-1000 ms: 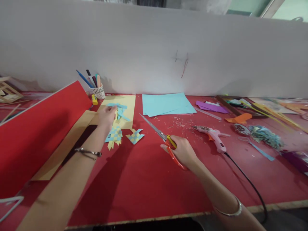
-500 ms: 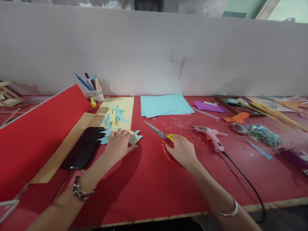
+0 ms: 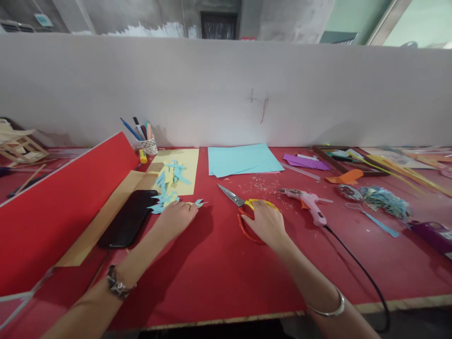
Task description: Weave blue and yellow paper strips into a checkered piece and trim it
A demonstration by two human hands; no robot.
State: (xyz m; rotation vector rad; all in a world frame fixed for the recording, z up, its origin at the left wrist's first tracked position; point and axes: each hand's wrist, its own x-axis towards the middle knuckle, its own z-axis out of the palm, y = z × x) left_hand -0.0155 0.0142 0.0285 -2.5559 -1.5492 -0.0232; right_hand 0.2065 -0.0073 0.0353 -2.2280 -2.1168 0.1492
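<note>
My left hand (image 3: pixel 176 216) is closed over a small woven piece of blue and yellow paper (image 3: pixel 199 203), which is mostly hidden under the fingers; pointed strip ends stick out on the right. Left of the fingers lie more blue paper pieces (image 3: pixel 159 203). On the red table my right hand (image 3: pixel 267 220) grips the scissors (image 3: pixel 230 194) by their yellow and red handles. Their blades appear closed and point away to the upper left. Behind the left hand, cut blue and yellow strips (image 3: pixel 173 172) are heaped on a cream sheet (image 3: pixel 189 160).
A black phone (image 3: pixel 129 219) lies left, beside a leaning red board (image 3: pixel 70 202). At the back are blue sheets (image 3: pixel 243 160) and a pen cup (image 3: pixel 148 145). To the right lie a pink glue gun (image 3: pixel 307 202) with its cord, a tassel bundle (image 3: pixel 384 200) and purple paper (image 3: pixel 305 162).
My left hand has closed further over the woven paper piece, covering more of it. The right hand stays at the scissors. The whole view has tilted slightly upward.
</note>
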